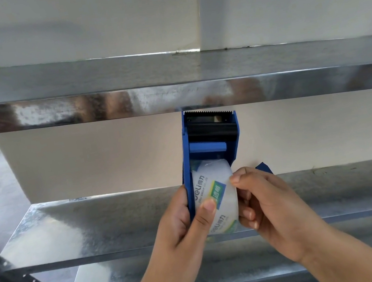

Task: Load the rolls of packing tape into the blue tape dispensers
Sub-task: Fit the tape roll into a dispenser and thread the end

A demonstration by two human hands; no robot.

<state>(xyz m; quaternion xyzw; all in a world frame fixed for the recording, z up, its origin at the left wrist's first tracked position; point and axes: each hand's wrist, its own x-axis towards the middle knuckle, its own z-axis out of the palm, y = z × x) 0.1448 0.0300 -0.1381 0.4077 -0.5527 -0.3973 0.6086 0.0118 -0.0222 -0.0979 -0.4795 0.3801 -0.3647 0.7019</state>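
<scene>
Left hand [180, 217] clamps dispenser [212, 141] and roll [215, 194]; right hand [263, 204] pinches the tape's edge (cutter at twelve o'clock, along the dispenser's long axis).

The tape holder [213, 147] is bright blue with a black roller, the tape roll [214, 195] is clear with green, yellow and blue labels, and the shelf [120, 224] is shiny speckled silver.

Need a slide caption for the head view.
Both hands seat a tape roll in a blue dispenser over metal shelving.
</scene>
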